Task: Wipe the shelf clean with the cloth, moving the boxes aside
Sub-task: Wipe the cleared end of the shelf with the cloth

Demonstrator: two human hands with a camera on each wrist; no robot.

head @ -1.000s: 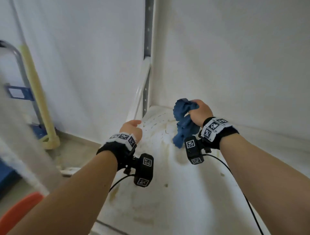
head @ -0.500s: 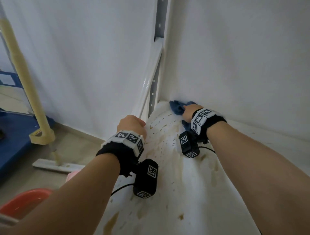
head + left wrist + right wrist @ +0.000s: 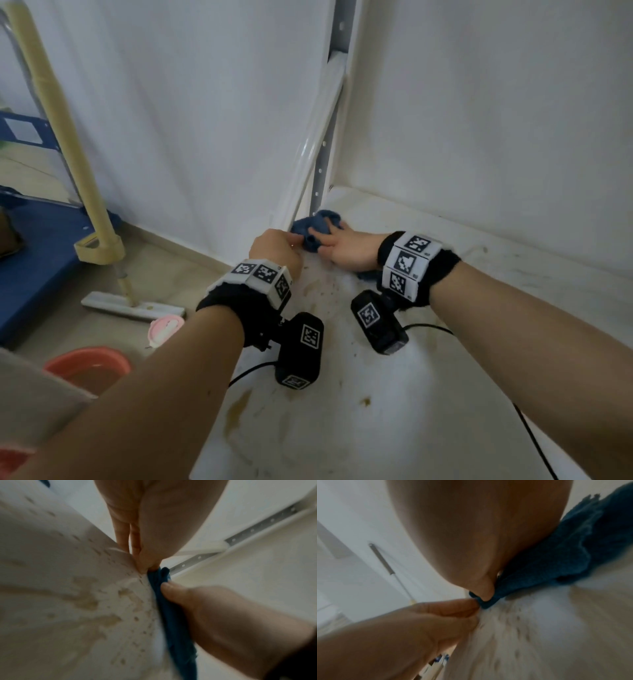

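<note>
A crumpled blue cloth point(image 3: 317, 228) point(image 3: 171, 615) point(image 3: 565, 554) lies in the far left corner of the white shelf point(image 3: 445, 342), which carries brown stains. My right hand point(image 3: 346, 248) point(image 3: 479, 534) lies on top of it, fingers curled into the folds and the thumb point(image 3: 171, 589) on the fabric. My left hand point(image 3: 275, 250) point(image 3: 145, 561) is curled at the shelf's left edge, and its fingertips pinch the cloth's near corner. No boxes are in view.
A perforated metal upright point(image 3: 325, 137) and white walls close in the corner. On the floor to the left are a yellow-handled mop point(image 3: 85, 171), a pink item point(image 3: 166, 327), a red basin point(image 3: 89, 366) and a blue platform point(image 3: 34, 246).
My right hand brought the cloth down from mid-air onto the shelf and pushed it into the far left corner. My left hand moved forward until it met the cloth's edge.
</note>
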